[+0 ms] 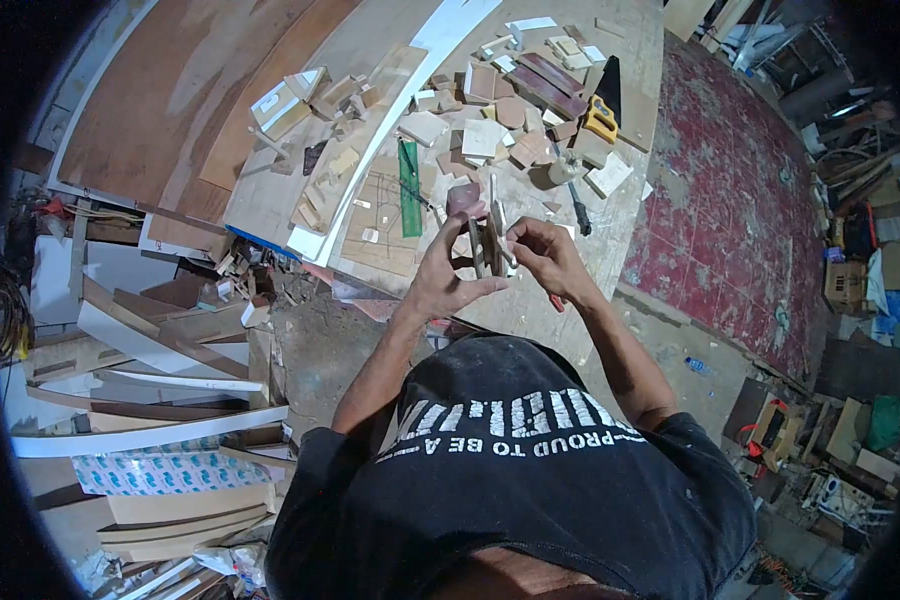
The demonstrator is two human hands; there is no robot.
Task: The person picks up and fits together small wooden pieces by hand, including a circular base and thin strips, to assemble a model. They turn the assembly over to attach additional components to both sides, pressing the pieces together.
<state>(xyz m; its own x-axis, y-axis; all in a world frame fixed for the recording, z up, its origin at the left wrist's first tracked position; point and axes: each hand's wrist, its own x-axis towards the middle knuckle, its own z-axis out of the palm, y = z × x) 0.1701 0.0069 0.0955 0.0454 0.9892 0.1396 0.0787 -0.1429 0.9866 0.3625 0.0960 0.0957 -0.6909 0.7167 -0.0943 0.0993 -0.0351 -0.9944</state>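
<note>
Between my two hands, above the front edge of the worktable [610, 230], is a small wooden assembly [488, 245] of narrow upright pieces. My left hand [450, 270] is wrapped round its left side, thumb along the bottom. The fingers of my right hand [545, 250] pinch its right edge. A reddish-brown piece [464, 198] shows at the top of my left fingers. Something red [557, 302] shows just below my right hand. A green ruler-like strip [410, 188] lies behind my left hand, and a dark-shafted tool [579, 208] lies beyond my right hand.
Wood offcuts [483, 138] are scattered over the table's back, with a yellow-handled saw [602, 118] at the right. A long white curved strip [370, 150] crosses the left. Curved boards [150, 420] are piled at lower left; clutter lines the far right beyond a red floor [710, 200].
</note>
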